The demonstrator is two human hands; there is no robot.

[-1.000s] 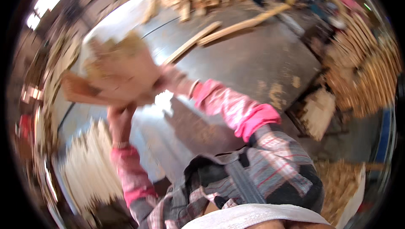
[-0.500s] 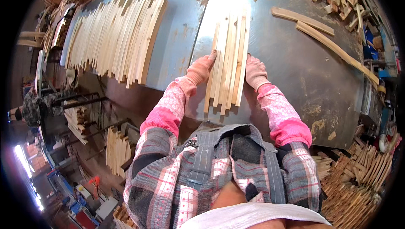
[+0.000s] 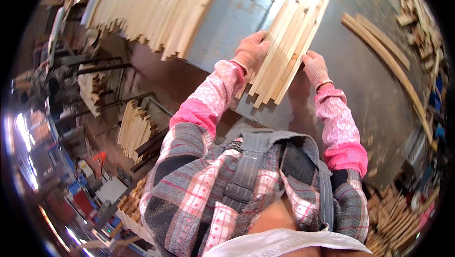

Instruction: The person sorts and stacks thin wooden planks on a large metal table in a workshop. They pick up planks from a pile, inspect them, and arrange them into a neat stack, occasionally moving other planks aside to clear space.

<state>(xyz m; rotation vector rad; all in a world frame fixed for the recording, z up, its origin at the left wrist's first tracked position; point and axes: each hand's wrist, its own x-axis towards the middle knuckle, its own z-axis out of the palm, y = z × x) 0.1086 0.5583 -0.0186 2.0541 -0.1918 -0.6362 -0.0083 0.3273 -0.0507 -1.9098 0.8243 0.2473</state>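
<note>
A bundle of several pale wooden strips (image 3: 289,51) lies side by side between my hands, over the metal tabletop and slanted toward the far right. Wearing a pinkish work glove, my left hand (image 3: 251,52) is closed on the bundle's left edge, thumb on top. My right hand (image 3: 316,70), gloved alike, pinches the right edge. The strips' near ends are uneven. At the lower left, one strip's end sticks out below my left hand, apart from the others. Whether the bundle touches the tabletop cannot be told.
A wide row of wooden strips (image 3: 156,8) lies at the table's far left. Two long curved boards (image 3: 391,60) rest on the right, with a pile of offcuts (image 3: 417,15) beyond. Stacked strips (image 3: 134,131) stand on a rack at lower left; more wood (image 3: 393,216) is heaped lower right.
The view has turned, and the bundle now slants where it pointed straight away. Both hands have kept to its sides and appear farther right. My left hand grips more around the edge.
</note>
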